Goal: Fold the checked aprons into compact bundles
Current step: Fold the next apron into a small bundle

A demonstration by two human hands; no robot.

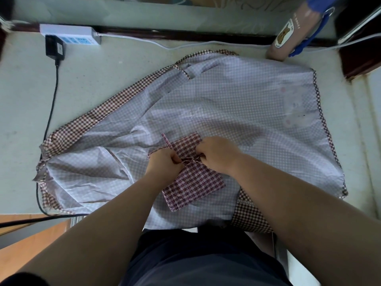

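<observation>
A large checked apron (216, 104) lies spread out, pale side up, across the table, with dark red checked trim along its edges. On top of it, near the front, rests a small folded bundle of red checked cloth (193, 182). A thin strap (190, 160) runs across the bundle's middle. My left hand (164, 165) pinches the strap at its left end. My right hand (216, 154) grips the strap's other end on the right. Both hands sit close together over the bundle.
A white power strip (70, 35) with a black adapter (54, 48) sits at the back left; its black cable (51, 104) runs down the table's left side. A brown bottle (288, 32) with a blue strap stands at the back right. The pale table (92, 79) shows at left.
</observation>
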